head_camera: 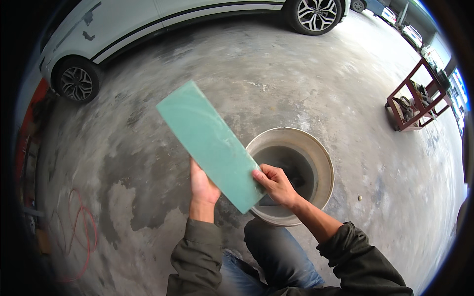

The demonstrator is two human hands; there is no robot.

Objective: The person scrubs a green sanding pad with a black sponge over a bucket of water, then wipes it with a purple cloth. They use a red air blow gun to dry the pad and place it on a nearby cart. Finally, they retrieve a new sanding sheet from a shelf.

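Note:
A flat, rectangular pale green sheet [211, 144], perhaps sandpaper, is held at a slant between both hands. My left hand [203, 187] supports it from below at its left edge, the fingers hidden behind it. At the lower right edge, my right hand [277, 185] grips it, thumb on top and fingers curled under. Below and to the right stands a round bucket [326, 174] with a pale, worn wall. Dark, murky water [283, 162] lies inside it. The sheet overlaps the bucket's left rim in the view, and something dark in the water is hard to make out.
A white car [129, 22] with grey patches on its panel stands across the far side. At the right is a dark red tool cart [418, 107] on castors, its shelves loaded. A red hose [87, 229] lies looped on the stained concrete floor [155, 122] at the left.

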